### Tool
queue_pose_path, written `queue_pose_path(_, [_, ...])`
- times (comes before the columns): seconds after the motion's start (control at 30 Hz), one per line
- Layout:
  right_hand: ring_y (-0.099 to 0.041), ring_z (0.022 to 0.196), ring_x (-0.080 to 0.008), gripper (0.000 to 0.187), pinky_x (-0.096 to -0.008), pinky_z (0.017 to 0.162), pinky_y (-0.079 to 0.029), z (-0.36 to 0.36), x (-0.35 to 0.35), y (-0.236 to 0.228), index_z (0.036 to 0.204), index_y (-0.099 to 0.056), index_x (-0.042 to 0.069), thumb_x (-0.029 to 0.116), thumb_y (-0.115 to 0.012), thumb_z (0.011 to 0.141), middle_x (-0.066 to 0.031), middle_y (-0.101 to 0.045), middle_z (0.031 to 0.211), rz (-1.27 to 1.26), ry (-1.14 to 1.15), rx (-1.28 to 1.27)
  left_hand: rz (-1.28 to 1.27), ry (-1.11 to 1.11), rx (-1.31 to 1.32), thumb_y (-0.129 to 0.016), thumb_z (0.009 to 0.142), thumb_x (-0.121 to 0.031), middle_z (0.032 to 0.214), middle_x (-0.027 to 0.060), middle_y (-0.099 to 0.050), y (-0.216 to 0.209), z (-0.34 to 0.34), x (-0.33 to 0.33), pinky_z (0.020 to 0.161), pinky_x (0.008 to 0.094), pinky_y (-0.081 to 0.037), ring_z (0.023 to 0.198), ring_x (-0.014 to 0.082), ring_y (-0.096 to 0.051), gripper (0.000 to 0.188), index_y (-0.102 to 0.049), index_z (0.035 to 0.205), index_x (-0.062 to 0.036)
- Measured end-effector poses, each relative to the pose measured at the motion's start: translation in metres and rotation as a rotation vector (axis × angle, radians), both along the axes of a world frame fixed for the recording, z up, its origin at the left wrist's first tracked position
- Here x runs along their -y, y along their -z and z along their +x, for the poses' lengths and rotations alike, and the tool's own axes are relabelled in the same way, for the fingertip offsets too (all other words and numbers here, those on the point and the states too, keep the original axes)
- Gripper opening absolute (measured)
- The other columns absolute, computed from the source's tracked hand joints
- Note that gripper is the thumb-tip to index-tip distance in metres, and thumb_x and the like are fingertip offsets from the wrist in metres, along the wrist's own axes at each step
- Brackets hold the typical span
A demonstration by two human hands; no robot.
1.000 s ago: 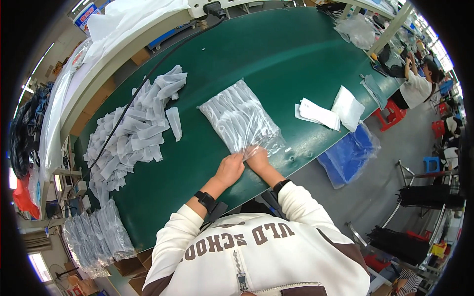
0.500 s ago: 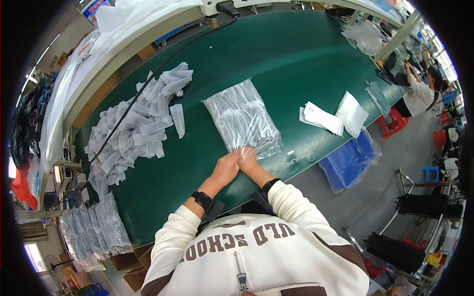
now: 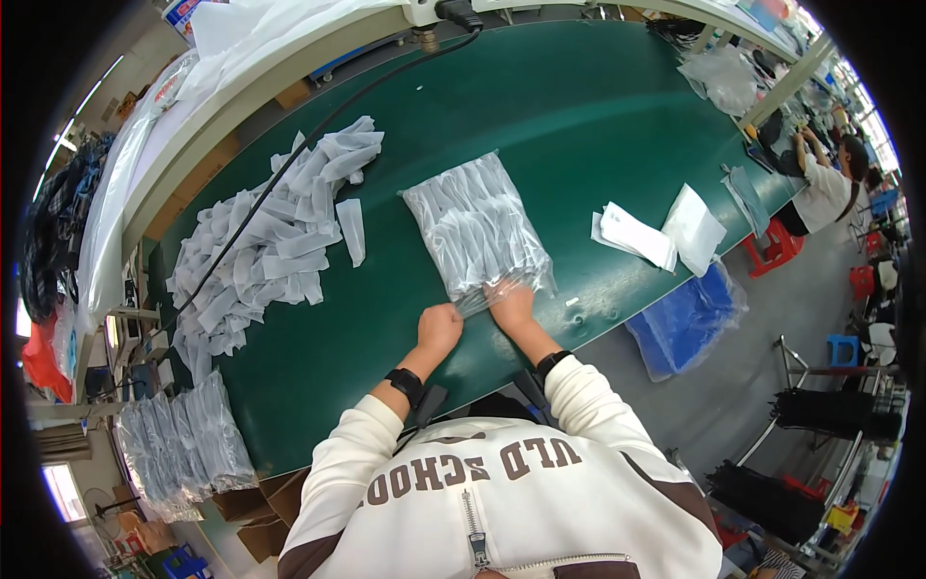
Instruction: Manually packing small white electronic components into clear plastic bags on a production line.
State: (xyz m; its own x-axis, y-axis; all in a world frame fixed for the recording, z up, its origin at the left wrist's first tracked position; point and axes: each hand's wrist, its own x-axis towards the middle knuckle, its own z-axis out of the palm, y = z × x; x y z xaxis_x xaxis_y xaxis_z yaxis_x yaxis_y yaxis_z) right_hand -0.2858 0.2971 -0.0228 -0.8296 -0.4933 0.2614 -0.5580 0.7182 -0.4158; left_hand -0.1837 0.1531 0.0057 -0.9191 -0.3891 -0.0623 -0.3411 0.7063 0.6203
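Note:
A clear plastic bag (image 3: 482, 227), packed with rows of light grey folded pieces, lies flat on the green table in front of me. My left hand (image 3: 440, 329) is closed on the near left corner of its loose film. At the bag's near edge, my right hand (image 3: 512, 306) has its fingers under or inside the clear film, which blurs them. Whether those fingers grip the film I cannot tell. To the left, similar pale grey pieces (image 3: 280, 232) are heaped loosely, with a single piece (image 3: 351, 233) lying beside the heap.
Filled clear bags (image 3: 183, 439) stand together at the left table end. A black cable (image 3: 318, 135) hangs across the heap. White packets (image 3: 637, 234) lie at the right edge, above a blue bag (image 3: 687, 314). A person (image 3: 828, 179) sits farther right.
My hands have come apart: the left has shifted slightly left and down, the right to the right. The film gathered between them has spread along the bag's near edge.

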Motion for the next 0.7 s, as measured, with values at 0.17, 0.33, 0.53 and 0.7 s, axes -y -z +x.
queue_pose_path(0.17, [-0.064, 0.058, -0.0378, 0.031, -0.05, 0.054, -0.05, 0.006, -0.011, -0.004, 0.07, -0.065, 0.006, 0.033, -0.065, 0.086, -0.0178, -0.066, 0.065, -0.034, -0.019, 0.027, -0.02, 0.001, 0.041, -0.062, 0.076, -0.013, 0.078, 0.0238, -0.066, 0.001, 0.0, -0.005, 0.071, 0.0509, -0.052, 0.075, 0.0435, -0.065, 0.013, -0.066, 0.071, -0.0017])
queue_pose_path(0.33, [-0.067, 0.07, -0.0354, 0.025, -0.045, 0.063, -0.054, 0.015, -0.001, -0.123, 0.076, -0.065, 0.006, 0.029, -0.065, 0.086, -0.0175, -0.068, 0.077, 0.029, -0.175, 0.212, -0.034, -0.022, 0.069, -0.06, 0.077, -0.013, 0.078, 0.0238, -0.066, -0.001, 0.004, -0.002, 0.071, 0.0519, -0.052, 0.076, 0.0438, -0.065, 0.014, -0.066, 0.072, -0.0014])
queue_pose_path(0.53, [-0.043, 0.136, -0.0334, 0.055, -0.0502, 0.108, -0.036, -0.017, 0.047, -0.135, 0.136, -0.052, 0.006, 0.034, -0.063, 0.089, -0.0179, -0.049, 0.143, -0.171, -0.265, -0.323, -0.056, 0.022, 0.079, -0.061, 0.077, -0.015, 0.078, 0.0235, -0.066, 0.004, -0.002, -0.002, 0.071, 0.0514, -0.052, 0.076, 0.0437, -0.065, 0.015, -0.066, 0.074, -0.0014])
queue_pose_path(0.7, [-0.031, 0.144, -0.033, 0.068, -0.0571, 0.115, -0.022, -0.041, 0.044, -0.053, 0.145, -0.041, 0.001, 0.04, -0.059, 0.091, -0.0181, -0.037, 0.153, -0.018, -0.241, -0.191, 0.026, 0.017, 0.062, -0.063, 0.077, -0.016, 0.077, 0.0234, -0.065, -0.006, -0.001, -0.005, 0.068, 0.0495, -0.052, 0.073, 0.0437, -0.064, 0.016, -0.062, 0.072, -0.0007])
